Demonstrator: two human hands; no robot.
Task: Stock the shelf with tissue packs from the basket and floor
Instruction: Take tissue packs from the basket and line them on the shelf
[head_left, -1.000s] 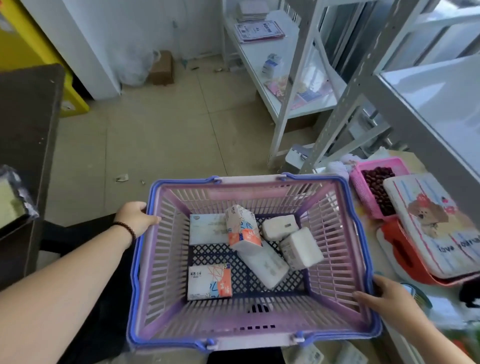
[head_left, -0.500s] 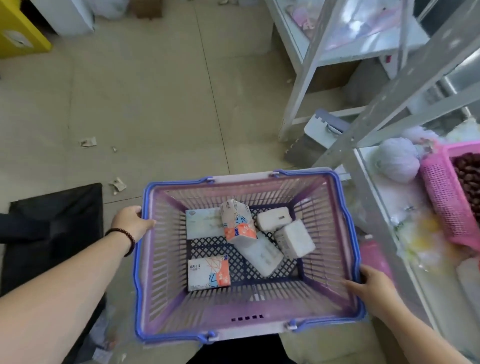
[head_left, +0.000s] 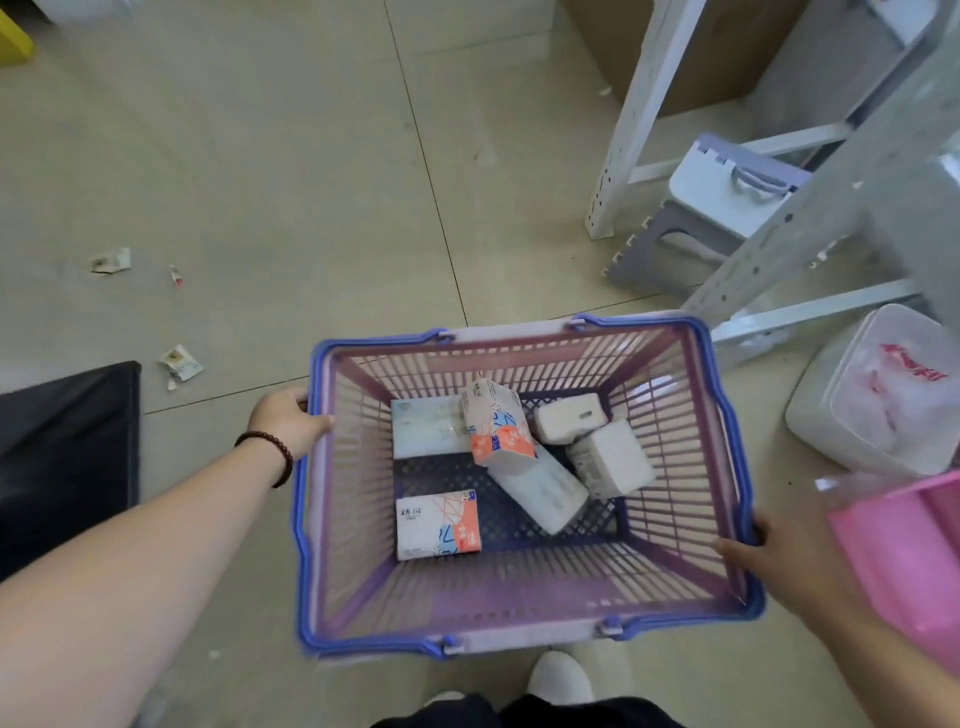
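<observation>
Over the floor (head_left: 260, 156): basket (head_left: 524, 642), held level at both sides.
Left hand (head_left: 285, 421): closed on left rim, thumb inside, bead bracelet (head_left: 270, 452) at wrist.
Right hand (head_left: 774, 556): clamped on right rim, near corner.
Packs (head_left: 439, 524): six, all inside basket; two flat at left, one propped on another at centre, two white at right.
Right of basket: shelf legs (head_left: 628, 130), stool (head_left: 711, 208), white tub (head_left: 878, 395), pink bin (head_left: 914, 561).
Left: paper scraps (head_left: 179, 362), black mat (head_left: 62, 457).
</observation>
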